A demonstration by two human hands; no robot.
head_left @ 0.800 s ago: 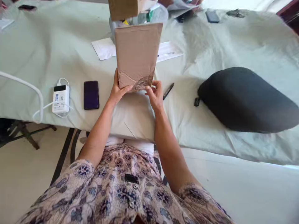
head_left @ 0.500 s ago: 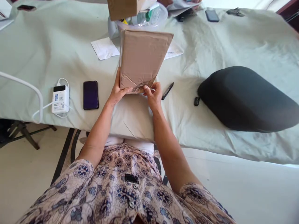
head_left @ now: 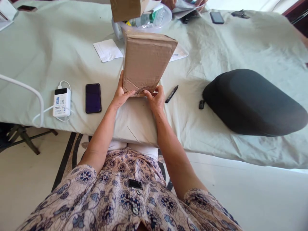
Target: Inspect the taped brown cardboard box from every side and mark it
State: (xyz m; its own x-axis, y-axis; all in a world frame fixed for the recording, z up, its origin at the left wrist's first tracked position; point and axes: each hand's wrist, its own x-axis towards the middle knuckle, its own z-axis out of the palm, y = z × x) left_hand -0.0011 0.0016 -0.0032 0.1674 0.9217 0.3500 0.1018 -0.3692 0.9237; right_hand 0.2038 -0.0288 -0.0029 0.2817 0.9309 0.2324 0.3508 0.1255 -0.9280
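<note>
A brown cardboard box [head_left: 148,64] is held tilted at the middle of the cloth-covered counter [head_left: 216,147], the left hand [head_left: 122,93] pinching its lower left corner between thumb and fingers and the right hand [head_left: 155,97] pinching its lower right; whether its base touches the cloth cannot be determined. A black marker [head_left: 171,94] lies just beside the right hand, with a smartphone [head_left: 93,98] and a white power bank [head_left: 62,102] to the left. A large black rounded object [head_left: 255,102] rests well to the right, and a white paper [head_left: 107,50] lies beyond the left hand.
</note>
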